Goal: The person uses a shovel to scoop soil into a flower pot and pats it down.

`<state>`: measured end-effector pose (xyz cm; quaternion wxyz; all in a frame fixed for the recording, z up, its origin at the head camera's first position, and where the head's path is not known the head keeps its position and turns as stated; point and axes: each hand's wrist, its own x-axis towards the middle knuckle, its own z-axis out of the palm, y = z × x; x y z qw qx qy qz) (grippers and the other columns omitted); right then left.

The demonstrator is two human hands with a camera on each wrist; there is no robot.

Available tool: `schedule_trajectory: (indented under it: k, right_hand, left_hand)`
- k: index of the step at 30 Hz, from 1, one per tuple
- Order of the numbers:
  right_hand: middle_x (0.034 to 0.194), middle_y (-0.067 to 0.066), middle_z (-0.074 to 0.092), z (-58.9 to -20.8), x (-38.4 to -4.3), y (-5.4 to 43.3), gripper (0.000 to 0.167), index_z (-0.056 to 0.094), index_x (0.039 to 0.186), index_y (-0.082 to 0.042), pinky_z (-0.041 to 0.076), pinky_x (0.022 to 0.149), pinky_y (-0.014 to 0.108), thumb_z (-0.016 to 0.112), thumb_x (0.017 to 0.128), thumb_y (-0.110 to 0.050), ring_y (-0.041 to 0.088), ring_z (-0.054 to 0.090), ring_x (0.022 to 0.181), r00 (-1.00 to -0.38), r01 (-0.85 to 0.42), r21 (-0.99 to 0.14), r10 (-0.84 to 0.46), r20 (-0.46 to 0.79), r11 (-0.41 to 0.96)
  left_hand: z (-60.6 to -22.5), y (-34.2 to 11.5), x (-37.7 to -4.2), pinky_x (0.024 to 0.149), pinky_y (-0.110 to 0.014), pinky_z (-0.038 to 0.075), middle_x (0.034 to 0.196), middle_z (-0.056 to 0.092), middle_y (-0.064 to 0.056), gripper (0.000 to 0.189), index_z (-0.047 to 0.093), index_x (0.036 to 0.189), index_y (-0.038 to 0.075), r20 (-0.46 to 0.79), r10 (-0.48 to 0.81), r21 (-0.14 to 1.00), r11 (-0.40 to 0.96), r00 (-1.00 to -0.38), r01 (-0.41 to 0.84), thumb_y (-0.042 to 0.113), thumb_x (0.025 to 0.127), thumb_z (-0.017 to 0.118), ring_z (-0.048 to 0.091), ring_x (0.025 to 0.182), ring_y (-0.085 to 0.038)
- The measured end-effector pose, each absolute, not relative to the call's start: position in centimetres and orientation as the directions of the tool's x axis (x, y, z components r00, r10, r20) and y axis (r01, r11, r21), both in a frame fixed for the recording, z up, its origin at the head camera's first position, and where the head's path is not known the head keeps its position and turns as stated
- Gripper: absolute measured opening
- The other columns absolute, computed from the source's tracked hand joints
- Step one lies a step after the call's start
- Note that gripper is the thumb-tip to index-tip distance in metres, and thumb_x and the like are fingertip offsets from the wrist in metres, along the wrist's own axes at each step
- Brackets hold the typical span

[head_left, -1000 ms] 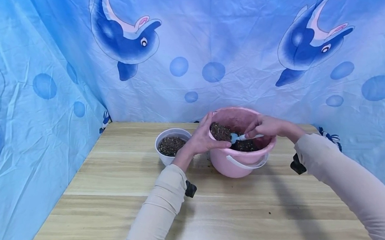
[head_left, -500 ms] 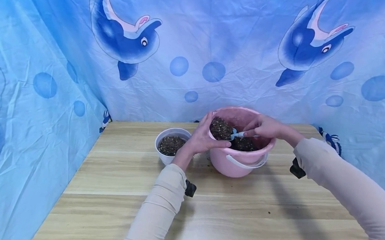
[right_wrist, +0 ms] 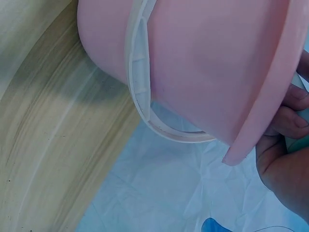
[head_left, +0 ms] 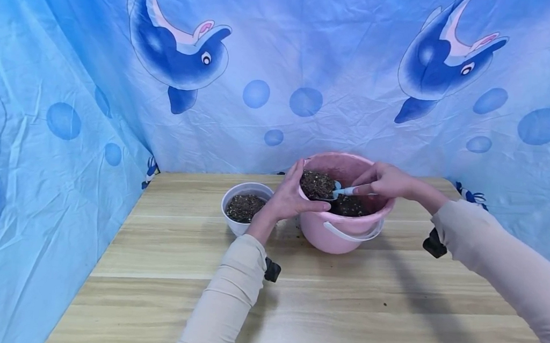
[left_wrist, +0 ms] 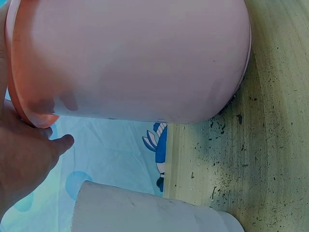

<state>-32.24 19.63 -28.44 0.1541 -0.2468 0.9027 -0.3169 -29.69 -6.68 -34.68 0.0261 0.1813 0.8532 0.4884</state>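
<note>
My left hand [head_left: 286,196] holds the rim of a pink bucket [head_left: 328,237] at its left side, thumb toward the front. In the left wrist view, that hand [left_wrist: 26,150] is at the rim, partly cut off. My right hand [head_left: 384,181] grips the pale blue handle of a small trowel [head_left: 349,191] over the bucket's mouth. Dark soil with light flecks [head_left: 317,184] is heaped on the blade and hides most of it. More soil [head_left: 348,207] lies lower in the bucket. The right wrist view shows the curled fingers [right_wrist: 289,118] beyond the rim.
A white pot [head_left: 238,228] with soil stands left of the bucket, close to my left forearm. The bucket's white handle [head_left: 347,235] hangs down in front. Soil crumbs [left_wrist: 222,169] are scattered on the wooden table [head_left: 322,315]. A blue dolphin-print cloth [head_left: 284,59] hangs behind.
The trowel with its heap of soil has risen slightly and shifted a little right inside the bucket. My right forearm has moved slightly right. The left hand stays on the rim.
</note>
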Motion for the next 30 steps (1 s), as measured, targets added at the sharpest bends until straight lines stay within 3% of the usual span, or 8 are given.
schedule_trajectory:
  k: [5, 9, 13, 19, 23, 30]
  right_hand:
    - [0.068, 0.001, 0.062, -28.1, -31.9, 19.9, 0.029, 0.073, 0.109, -0.002, 0.042, 0.054, 0.024, 0.069, 0.088, -0.022, 0.008, 0.043, 0.050, -0.831, -0.347, -0.647, -0.542, -0.123, 0.679]
    - [0.062, 0.005, 0.059, -28.1, -31.6, 20.1, 0.027, 0.074, 0.107, -0.003, 0.038, 0.048, 0.024, 0.069, 0.088, -0.021, 0.007, 0.040, 0.047, -0.835, -0.347, -0.649, -0.538, -0.114, 0.676]
    - [0.079, 0.007, 0.068, -28.2, -31.3, 20.4, 0.026, 0.075, 0.107, -0.007, 0.040, 0.054, 0.025, 0.070, 0.088, -0.024, 0.008, 0.043, 0.055, -0.841, -0.364, -0.641, -0.535, -0.086, 0.676]
    - [0.100, 0.008, 0.073, -28.2, -30.9, 20.7, 0.024, 0.076, 0.106, -0.008, 0.048, 0.070, 0.024, 0.070, 0.088, -0.023, 0.010, 0.057, 0.080, -0.848, -0.377, -0.645, -0.527, -0.047, 0.665]
    - [0.098, 0.009, 0.072, -28.2, -30.9, 20.7, 0.025, 0.075, 0.107, -0.007, 0.049, 0.069, 0.023, 0.071, 0.088, -0.022, 0.009, 0.058, 0.080, -0.853, -0.365, -0.656, -0.519, -0.048, 0.660]
    - [0.088, 0.005, 0.071, -27.6, -30.9, 20.8, 0.028, 0.074, 0.110, -0.005, 0.043, 0.056, 0.025, 0.069, 0.089, -0.022, 0.009, 0.049, 0.066, -0.853, -0.367, -0.657, -0.520, -0.046, 0.659]
  left_hand:
    - [-34.7, -6.6, -29.7, 0.118, -0.046, 0.014, 0.162, -0.005, 0.004, 0.132, -0.004, 0.155, 0.027, 0.137, 0.334, 0.848, 0.447, -0.933, 0.285, 0.050, 0.062, 0.088, -0.001, 0.147, -0.020]
    - [-34.8, -6.6, -29.7, 0.118, -0.046, 0.013, 0.162, -0.005, 0.004, 0.132, -0.004, 0.155, 0.026, 0.142, 0.334, 0.846, 0.447, -0.932, 0.289, 0.050, 0.062, 0.088, -0.001, 0.147, -0.020]
    - [-34.8, -6.7, -29.6, 0.117, -0.048, 0.014, 0.162, -0.004, 0.003, 0.132, -0.004, 0.155, 0.027, 0.141, 0.334, 0.849, 0.444, -0.932, 0.288, 0.049, 0.063, 0.088, 0.000, 0.147, -0.022]
    - [-34.9, -6.6, -29.6, 0.117, -0.050, 0.015, 0.162, -0.003, 0.002, 0.131, -0.003, 0.155, 0.026, 0.150, 0.339, 0.843, 0.446, -0.929, 0.299, 0.051, 0.063, 0.087, 0.001, 0.148, -0.023]
    - [-34.9, -6.7, -29.7, 0.117, -0.051, 0.015, 0.162, -0.003, 0.004, 0.131, -0.004, 0.155, 0.028, 0.154, 0.339, 0.846, 0.440, -0.928, 0.301, 0.052, 0.063, 0.086, 0.001, 0.148, -0.023]
    - [-34.8, -6.9, -29.7, 0.117, -0.049, 0.015, 0.162, -0.003, 0.005, 0.132, -0.004, 0.154, 0.031, 0.141, 0.326, 0.854, 0.438, -0.935, 0.282, 0.052, 0.061, 0.087, 0.001, 0.147, -0.022]
